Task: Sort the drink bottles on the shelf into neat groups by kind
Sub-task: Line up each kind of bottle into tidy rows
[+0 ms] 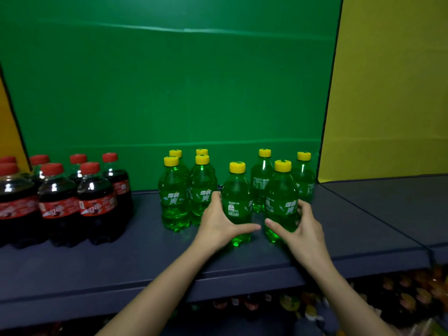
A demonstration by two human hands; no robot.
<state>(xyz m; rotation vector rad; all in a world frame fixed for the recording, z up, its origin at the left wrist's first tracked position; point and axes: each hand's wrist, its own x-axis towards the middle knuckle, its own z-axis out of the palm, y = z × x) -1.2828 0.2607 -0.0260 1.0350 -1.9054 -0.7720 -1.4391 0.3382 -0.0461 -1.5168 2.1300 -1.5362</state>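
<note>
Head view is showing the green back panel (169,81) rising behind the dark shelf (145,258), the landmark here. At the shelf's left end the red-capped cola bottles (60,202) are standing bunched together; toward its right end 8 green soda bottles (184,197) are standing looser. Nearest the shelf's front edge, the left hand (215,224) is wrapping 1 green bottle (236,190) at its label and the right hand (303,229) is clasping its neighbour (281,187), thumbs lying across the fronts. Both bottles are resting upright on the shelf, just beside each other. They are looking full, so probably weighty, stiff-walled and slick; gripping at the labelled waist, below the yellow caps (237,167), seems safest.
</note>
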